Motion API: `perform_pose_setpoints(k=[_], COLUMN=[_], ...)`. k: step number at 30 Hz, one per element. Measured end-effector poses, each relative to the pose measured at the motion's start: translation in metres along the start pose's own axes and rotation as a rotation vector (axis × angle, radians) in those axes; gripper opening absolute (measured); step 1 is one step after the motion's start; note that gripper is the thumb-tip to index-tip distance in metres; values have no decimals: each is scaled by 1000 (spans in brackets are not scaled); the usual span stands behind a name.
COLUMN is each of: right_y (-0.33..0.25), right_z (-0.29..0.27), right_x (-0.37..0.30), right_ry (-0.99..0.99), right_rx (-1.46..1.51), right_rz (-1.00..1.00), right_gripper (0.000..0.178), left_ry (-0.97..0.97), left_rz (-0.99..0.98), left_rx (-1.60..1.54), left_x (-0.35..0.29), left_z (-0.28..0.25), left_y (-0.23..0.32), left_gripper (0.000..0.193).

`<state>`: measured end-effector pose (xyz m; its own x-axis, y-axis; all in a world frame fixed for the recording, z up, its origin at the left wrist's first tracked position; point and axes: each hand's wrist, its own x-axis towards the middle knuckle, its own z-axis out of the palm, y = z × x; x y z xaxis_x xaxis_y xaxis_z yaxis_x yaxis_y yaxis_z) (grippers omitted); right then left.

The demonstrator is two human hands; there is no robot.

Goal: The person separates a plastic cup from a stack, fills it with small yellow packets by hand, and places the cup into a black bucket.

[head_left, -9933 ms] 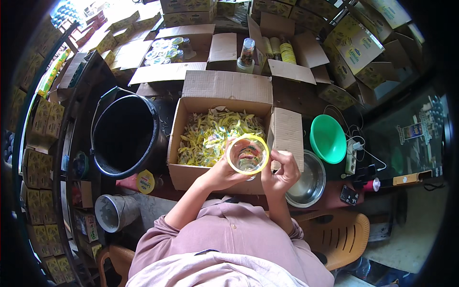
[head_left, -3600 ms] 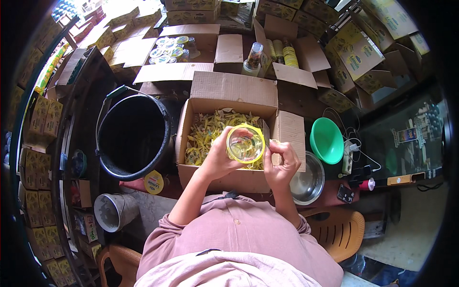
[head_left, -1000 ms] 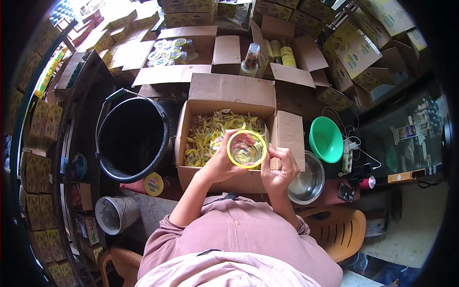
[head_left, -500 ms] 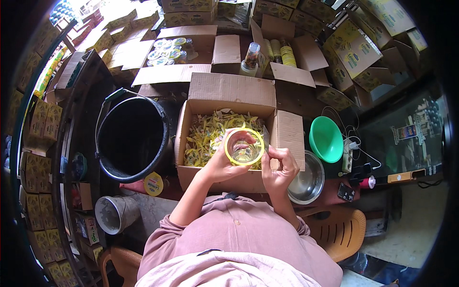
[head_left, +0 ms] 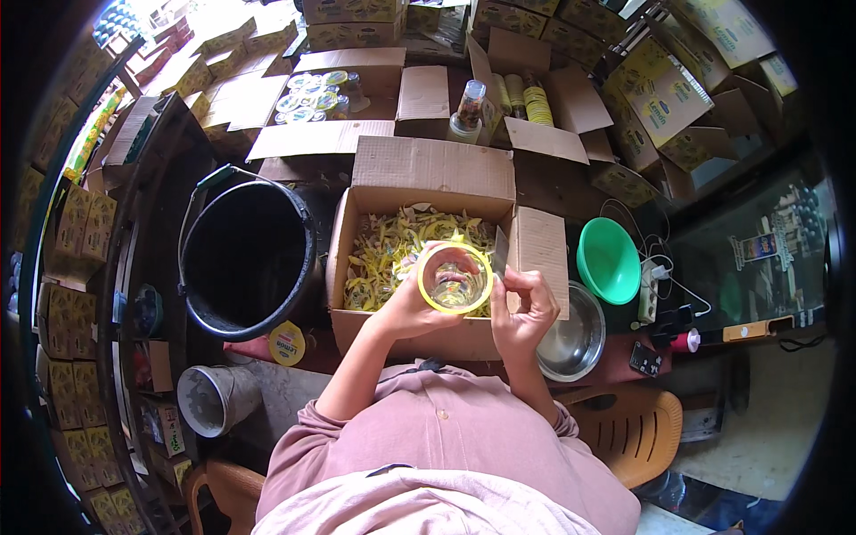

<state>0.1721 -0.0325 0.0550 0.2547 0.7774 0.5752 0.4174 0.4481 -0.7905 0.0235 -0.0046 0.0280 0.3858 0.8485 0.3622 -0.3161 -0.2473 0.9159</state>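
**A:** Head view is all I have. What are the hands doing?

**B:** I see the left hand (head_left: 406, 308) cupped around a clear jar with a yellow rim (head_left: 455, 278), fingers curled closed on its side, its open mouth tipped up toward the camera. The right hand (head_left: 524, 308) sits just beside the jar's right edge, fingers bent and pinched at the rim or at something small against it; I cannot tell what.

**A:** Where is the jar against the rest?

**B:** Held in the air over the near right corner of the open cardboard box (head_left: 419, 169), which is full of yellow and white label strips (head_left: 388, 259). A black bucket (head_left: 248, 259) stands just left of the box; a steel bowl (head_left: 571, 334) and a green funnel (head_left: 609, 260) lie to its right.

**A:** How far along, would you say?

**B:** I judge it mid-way on this one jar: it's in hand and being fingered at the rim, not set down. The box's heap looks large. A carton of capped jars (head_left: 312, 89) sits beyond the far edge, well apart.
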Motion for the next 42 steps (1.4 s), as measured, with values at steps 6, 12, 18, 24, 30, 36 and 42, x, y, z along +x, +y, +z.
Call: perform_pose_setpoints(k=[6,12,18,24,30,36,42], right_y=[2,10,88,145,157,151,69], right_z=[-2,-10,-70,-83,-69,-75,-32], right_x=[-3,2,-9,-71,-78,-78,-33], right_ry=[55,128,264,163,212,204,-126], right_rx=[-19,-53,16,52,66,-408,-183], right_rz=[-32,11,400,759,765,619,107], right_gripper=[11,17,35,37,40,52,61], left_ry=[2,54,172,345,418,501,588], left_rz=[4,0,-87,-262,-234,-233,-418], left_rx=[-43,-259,-349,-598,-559,-472,-926], left_x=[1,0,3,9,7,6,7], left_z=[-5,-5,-18,-19,-21,-19,-20], left_y=[-2,-5,-12,-23,-32,-35,-48], left_gripper=[68,60,53,44,46,48,29])
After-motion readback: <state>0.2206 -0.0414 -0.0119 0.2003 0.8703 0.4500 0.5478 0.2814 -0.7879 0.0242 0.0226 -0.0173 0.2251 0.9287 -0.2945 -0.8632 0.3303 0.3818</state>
